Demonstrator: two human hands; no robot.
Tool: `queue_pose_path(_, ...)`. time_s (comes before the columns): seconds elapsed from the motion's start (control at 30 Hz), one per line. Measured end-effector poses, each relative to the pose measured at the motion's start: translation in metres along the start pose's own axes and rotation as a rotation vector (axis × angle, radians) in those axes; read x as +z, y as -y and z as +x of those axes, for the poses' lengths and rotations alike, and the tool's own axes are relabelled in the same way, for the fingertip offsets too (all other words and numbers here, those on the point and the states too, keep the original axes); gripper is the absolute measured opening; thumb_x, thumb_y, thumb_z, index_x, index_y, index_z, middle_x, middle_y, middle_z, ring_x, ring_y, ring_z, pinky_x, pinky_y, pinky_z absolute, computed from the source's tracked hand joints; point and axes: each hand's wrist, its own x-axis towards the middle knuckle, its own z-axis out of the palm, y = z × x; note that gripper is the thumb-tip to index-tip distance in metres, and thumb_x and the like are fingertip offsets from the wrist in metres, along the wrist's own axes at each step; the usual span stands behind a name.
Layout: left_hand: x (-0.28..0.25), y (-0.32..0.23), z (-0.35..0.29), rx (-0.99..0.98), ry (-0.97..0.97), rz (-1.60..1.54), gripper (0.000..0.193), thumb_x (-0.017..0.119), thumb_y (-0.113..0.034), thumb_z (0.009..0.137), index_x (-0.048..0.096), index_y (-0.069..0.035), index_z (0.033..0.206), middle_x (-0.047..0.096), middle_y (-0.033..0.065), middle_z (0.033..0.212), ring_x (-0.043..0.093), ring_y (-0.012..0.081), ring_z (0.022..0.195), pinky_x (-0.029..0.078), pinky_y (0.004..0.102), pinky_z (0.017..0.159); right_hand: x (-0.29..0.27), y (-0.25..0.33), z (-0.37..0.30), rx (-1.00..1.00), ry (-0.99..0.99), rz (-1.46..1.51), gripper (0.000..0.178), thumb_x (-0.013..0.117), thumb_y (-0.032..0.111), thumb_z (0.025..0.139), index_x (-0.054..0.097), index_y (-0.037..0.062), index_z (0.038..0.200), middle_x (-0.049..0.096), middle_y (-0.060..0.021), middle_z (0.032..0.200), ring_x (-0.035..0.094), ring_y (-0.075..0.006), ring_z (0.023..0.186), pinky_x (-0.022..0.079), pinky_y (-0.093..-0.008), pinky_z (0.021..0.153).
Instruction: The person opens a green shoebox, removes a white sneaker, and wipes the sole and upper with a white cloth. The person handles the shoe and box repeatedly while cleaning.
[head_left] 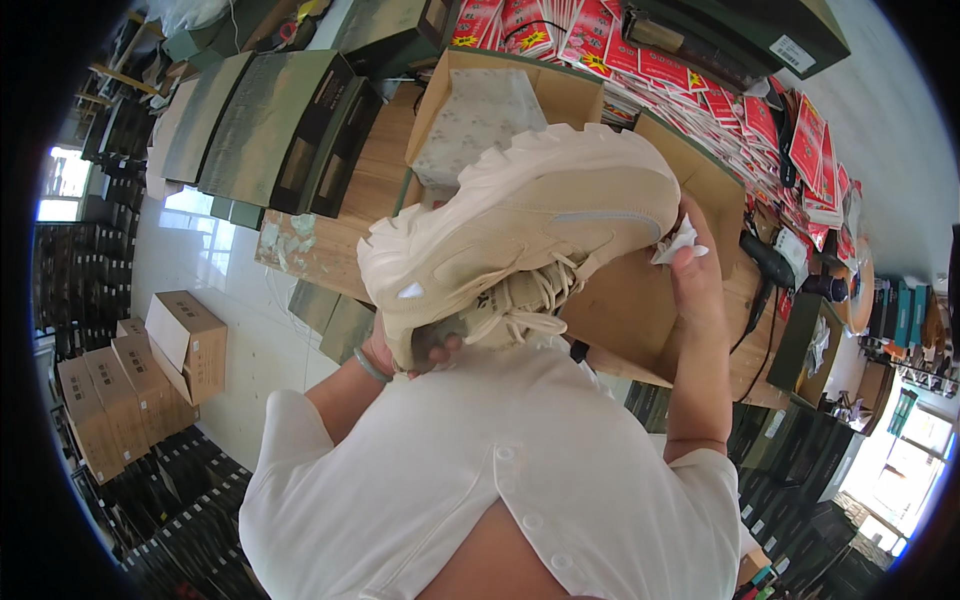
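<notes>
A beige sneaker (585, 215) with a chunky pale sole is tilted on its side in front of my chest, its sole turned away from me and its laces tied. My left hand (378, 348) grips it at the heel, with fingertips showing inside the collar opening. At the toe end, my right hand (695, 275) pinches a crumpled white tissue or cloth (676, 243) against or close to the upper. Part of the right fingers is hidden behind the toe. Below and behind the sneaker stands an open cardboard shoebox (630, 320), with a sheet of patterned wrapping paper (480, 120) beyond it.
Closed green shoeboxes (265, 125) stand at the table's far left. Piles of red printed packets (690, 95) cover the far right, beside a dark box (730, 40). A black hand tool with a cord (768, 260) lies right. Brown cartons (185, 345) sit on the floor.
</notes>
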Motion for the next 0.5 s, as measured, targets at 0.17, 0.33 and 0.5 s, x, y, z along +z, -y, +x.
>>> queue_pose_path(0.17, 0.005, -0.031, 0.006, -0.164, 0.174, -0.14, 0.095, 0.037, -0.074, 0.086, 0.014, -0.013, 0.154, 0.034, 0.041, 0.129, 0.048, 0.0535, 0.113, 0.053, 0.0685, 0.071, -0.001, 0.0, -0.007, 0.157, -0.027, -0.165, 0.081, 0.083, 0.039, 0.075, 0.046, -0.0005, 0.136, 0.057, -0.0071, 0.119, 0.054, -0.0144, 0.106, 0.044, -0.0275, 0.089)
queue_pose_path(0.33, 0.009, -0.038, 0.004, -0.166, 0.129, -0.002, 0.099, 0.037, -0.077, 0.084, 0.015, -0.01, 0.153, 0.034, 0.0437, 0.129, 0.048, 0.0542, 0.113, 0.054, 0.0666, 0.069, 0.008, -0.011, -0.02, 0.162, -0.077, -0.148, 0.079, 0.083, 0.04, 0.076, 0.047, -0.0006, 0.134, 0.058, -0.008, 0.12, 0.053, -0.0159, 0.11, 0.043, -0.0294, 0.093)
queue_pose_path(0.5, 0.008, -0.028, -0.004, -0.072, 0.04, -0.002, 0.094, 0.037, -0.077, 0.085, 0.021, -0.013, 0.152, 0.037, 0.038, 0.134, 0.051, 0.054, 0.107, 0.052, 0.0643, 0.077, 0.016, -0.008, -0.031, 0.065, -0.154, -0.294, 0.074, 0.071, 0.049, 0.085, 0.044, 0.0011, 0.135, 0.056, -0.007, 0.115, 0.053, -0.0153, 0.105, 0.043, -0.0296, 0.091)
